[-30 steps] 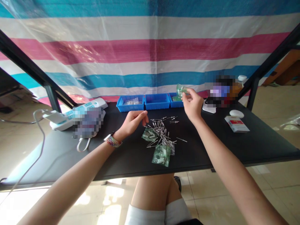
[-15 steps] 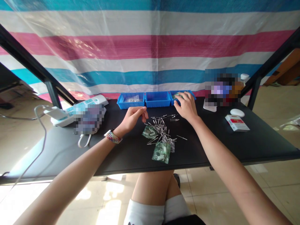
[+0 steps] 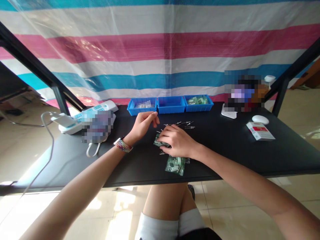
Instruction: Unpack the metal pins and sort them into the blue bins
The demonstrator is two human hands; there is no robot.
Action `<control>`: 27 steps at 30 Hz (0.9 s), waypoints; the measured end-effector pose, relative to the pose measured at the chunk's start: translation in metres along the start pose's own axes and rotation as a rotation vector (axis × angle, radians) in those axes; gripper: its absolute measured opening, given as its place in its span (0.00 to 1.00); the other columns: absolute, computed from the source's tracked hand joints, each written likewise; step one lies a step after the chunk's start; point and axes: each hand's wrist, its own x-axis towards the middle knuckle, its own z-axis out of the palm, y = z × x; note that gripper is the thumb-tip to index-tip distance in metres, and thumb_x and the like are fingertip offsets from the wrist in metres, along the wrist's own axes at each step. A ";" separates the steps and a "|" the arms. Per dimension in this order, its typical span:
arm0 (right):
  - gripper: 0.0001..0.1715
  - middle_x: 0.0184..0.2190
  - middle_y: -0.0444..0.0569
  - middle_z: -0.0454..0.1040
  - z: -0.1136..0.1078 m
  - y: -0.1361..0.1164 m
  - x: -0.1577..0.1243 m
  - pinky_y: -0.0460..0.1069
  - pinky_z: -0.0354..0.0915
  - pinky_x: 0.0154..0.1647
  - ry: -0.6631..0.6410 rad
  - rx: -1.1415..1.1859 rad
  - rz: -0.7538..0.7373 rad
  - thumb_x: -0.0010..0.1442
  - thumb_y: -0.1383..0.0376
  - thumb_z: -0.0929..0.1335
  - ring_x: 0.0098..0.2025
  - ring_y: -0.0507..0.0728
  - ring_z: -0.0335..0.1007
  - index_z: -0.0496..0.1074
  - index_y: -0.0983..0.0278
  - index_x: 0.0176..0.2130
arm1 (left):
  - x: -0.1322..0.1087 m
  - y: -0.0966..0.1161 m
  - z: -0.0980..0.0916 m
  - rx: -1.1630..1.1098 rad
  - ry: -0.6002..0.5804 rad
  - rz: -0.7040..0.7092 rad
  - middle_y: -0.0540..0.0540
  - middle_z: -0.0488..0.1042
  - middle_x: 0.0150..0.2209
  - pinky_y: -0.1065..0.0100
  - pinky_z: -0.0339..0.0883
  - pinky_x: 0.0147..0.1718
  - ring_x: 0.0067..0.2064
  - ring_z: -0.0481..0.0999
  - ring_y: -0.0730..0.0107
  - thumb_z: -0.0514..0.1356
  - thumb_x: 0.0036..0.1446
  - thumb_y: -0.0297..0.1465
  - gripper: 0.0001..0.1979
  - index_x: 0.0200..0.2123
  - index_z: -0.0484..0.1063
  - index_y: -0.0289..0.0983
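Observation:
My right hand [image 3: 175, 141] lies palm down over the pile of small metal pins [image 3: 182, 124] on the black table [image 3: 225, 146], its fingertips curled onto a small green bag [image 3: 157, 142]. A second green bag of parts [image 3: 175, 165] lies just below that hand near the front edge. My left hand [image 3: 143, 124] hovers a little left of the pile with loosely curved, parted fingers and nothing in it. The right blue bin [image 3: 199, 103] holds green bags.
Three blue bins stand in a row at the back; the left bin [image 3: 142, 106] holds a clear bag, the middle bin [image 3: 170, 104] looks bare. A white phone-like device [image 3: 72, 120] and cable sit left. A red-white box [image 3: 260, 131] and white mouse [image 3: 260, 119] sit right.
My right hand carried a green bag to the right blue bin, left it there, then came back down onto the pin pile and a bag. The left hand hardly moved.

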 end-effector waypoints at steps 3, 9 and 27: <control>0.06 0.43 0.54 0.84 0.001 0.007 0.000 0.58 0.64 0.52 0.014 -0.017 -0.051 0.70 0.66 0.72 0.50 0.63 0.73 0.82 0.63 0.43 | -0.001 0.001 0.001 0.028 -0.039 0.007 0.46 0.74 0.21 0.67 0.66 0.32 0.26 0.72 0.69 0.58 0.70 0.46 0.26 0.24 0.76 0.35; 0.12 0.42 0.54 0.83 -0.008 0.010 0.004 0.57 0.68 0.51 0.214 0.171 0.125 0.73 0.69 0.67 0.46 0.62 0.77 0.82 0.62 0.43 | -0.004 -0.002 0.005 0.043 -0.059 0.053 0.46 0.78 0.29 0.68 0.70 0.34 0.31 0.76 0.67 0.60 0.69 0.44 0.19 0.36 0.79 0.34; 0.17 0.48 0.54 0.79 -0.012 0.028 0.005 0.57 0.79 0.46 0.554 0.766 0.532 0.73 0.55 0.66 0.44 0.60 0.78 0.80 0.59 0.52 | -0.009 -0.001 0.008 0.225 -0.035 0.202 0.45 0.81 0.35 0.67 0.72 0.37 0.36 0.78 0.66 0.64 0.70 0.45 0.17 0.41 0.81 0.36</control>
